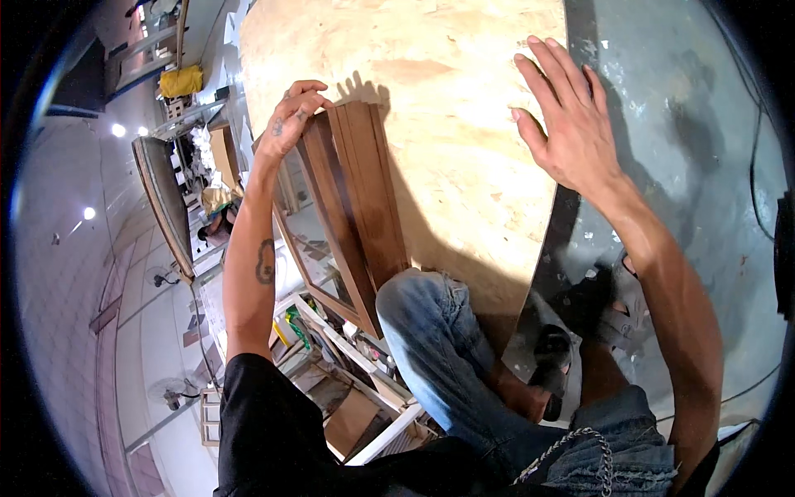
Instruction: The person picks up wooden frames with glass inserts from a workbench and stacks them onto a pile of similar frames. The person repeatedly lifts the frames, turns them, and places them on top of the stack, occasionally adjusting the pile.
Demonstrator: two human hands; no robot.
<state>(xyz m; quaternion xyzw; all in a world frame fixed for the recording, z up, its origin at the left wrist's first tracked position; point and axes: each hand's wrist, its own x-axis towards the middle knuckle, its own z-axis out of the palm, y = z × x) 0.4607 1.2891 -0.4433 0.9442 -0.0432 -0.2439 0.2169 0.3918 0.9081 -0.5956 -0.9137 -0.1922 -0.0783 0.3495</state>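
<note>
A brown wooden frame (367, 178) with a glass-like pane (319, 248) stands on edge at the left side of a pale plywood board (464, 124). My left hand (291, 118) is closed over the frame's far top corner, thumb and fingers curled at its edge. The frame's near end is beside my bent knee in torn jeans (431, 331). Over the board's right edge, my right hand (567, 120) is open with fingers spread, holding nothing. Its shadow falls on the floor to the right.
Under the frame's near end is a white-edged rack (385, 435) of mixed pieces. A cable (752, 157) runs along the grey floor (696, 66) at right. My sandalled foot (551, 364) is beside the board. Farther left are a fan (172, 391) and another person (219, 228).
</note>
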